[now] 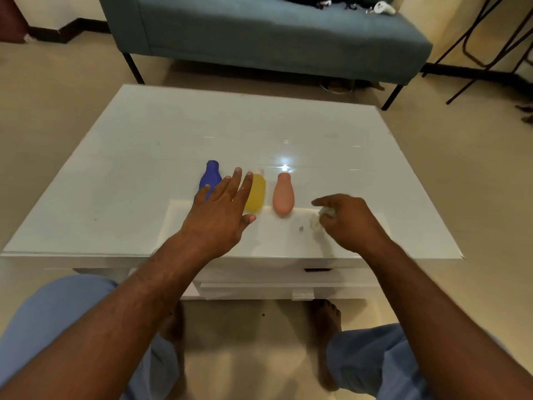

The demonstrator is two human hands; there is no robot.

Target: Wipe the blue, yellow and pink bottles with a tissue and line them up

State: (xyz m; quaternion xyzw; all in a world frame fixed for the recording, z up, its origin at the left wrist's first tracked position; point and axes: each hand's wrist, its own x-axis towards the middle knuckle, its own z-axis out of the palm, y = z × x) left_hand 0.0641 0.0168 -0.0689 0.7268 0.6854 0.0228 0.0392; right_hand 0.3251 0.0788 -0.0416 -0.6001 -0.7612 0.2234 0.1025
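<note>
White gloss covers the surface (pixel 138 157) in front of me, and on it three bottles lie on their sides in a row, caps pointing away from me: the blue bottle (pixel 210 176) on the left, the yellow bottle (pixel 256 196) in the middle, the pink bottle (pixel 283 195) on the right, each near its neighbour but apart. My left hand (pixel 219 210) is spread flat with straight fingers, held over the gap between the blue and yellow bottles and hiding part of both; I cannot tell whether it touches them. My right hand (pixel 347 219) sits just right of the pink bottle, its forefinger pointing left toward it while the other fingers curl round a crumpled white tissue (pixel 323 216) low against the surface. Beyond the surface stands a blue-grey sofa (pixel 274 39).
</note>
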